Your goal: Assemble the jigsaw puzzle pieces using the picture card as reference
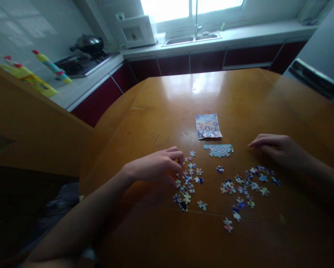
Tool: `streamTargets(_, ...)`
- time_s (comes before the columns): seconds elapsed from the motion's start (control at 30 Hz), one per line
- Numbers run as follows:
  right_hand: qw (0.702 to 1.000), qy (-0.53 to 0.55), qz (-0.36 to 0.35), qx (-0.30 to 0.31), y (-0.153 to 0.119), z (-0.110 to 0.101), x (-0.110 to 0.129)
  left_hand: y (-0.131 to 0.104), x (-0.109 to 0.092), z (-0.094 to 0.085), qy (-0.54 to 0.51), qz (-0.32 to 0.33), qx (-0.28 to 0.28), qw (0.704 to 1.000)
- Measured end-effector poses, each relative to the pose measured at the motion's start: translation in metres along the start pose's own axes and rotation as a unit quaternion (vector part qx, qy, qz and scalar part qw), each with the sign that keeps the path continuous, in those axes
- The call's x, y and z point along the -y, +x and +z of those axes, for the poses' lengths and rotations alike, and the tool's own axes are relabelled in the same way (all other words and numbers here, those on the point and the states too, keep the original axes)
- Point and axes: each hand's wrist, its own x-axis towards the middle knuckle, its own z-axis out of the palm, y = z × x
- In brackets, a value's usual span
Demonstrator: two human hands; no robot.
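My left hand is at the left edge of a scattered group of jigsaw pieces. Its fingers curl loosely, with the thumb apart from them and nothing visible between. On the right, my right hand lies on the table with fingers extended, holding nothing. A joined strip of puzzle, light blue with lettering, lies between the hands. Just beyond it is a creased picture sheet. A second group of loose pieces spreads below my right hand. One single piece sits between the groups.
The wooden table has rounded corners. Behind it runs a counter with a sink and a white microwave. A dark wok is on the stove at left, near a yellow bottle and a slimmer multicoloured bottle.
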Motion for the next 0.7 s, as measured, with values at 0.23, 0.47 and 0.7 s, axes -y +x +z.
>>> streamTargets(0.23,1.0,0.003,-0.01,-0.002,0.001,0.003,0.001,0.001,-0.005,0.006,0.025,0.0,0.029,0.999)
streamTargets(0.47,0.999,0.023,-0.027,-0.022,-0.001,0.008,0.013,0.003,-0.008,0.006,-0.054,0.023,0.023,0.998)
streamTargets(0.7,0.984,0.068,-0.126,-0.102,-0.01,0.041,0.078,0.046,-0.023,0.018,-0.185,-0.054,-0.1,0.976)
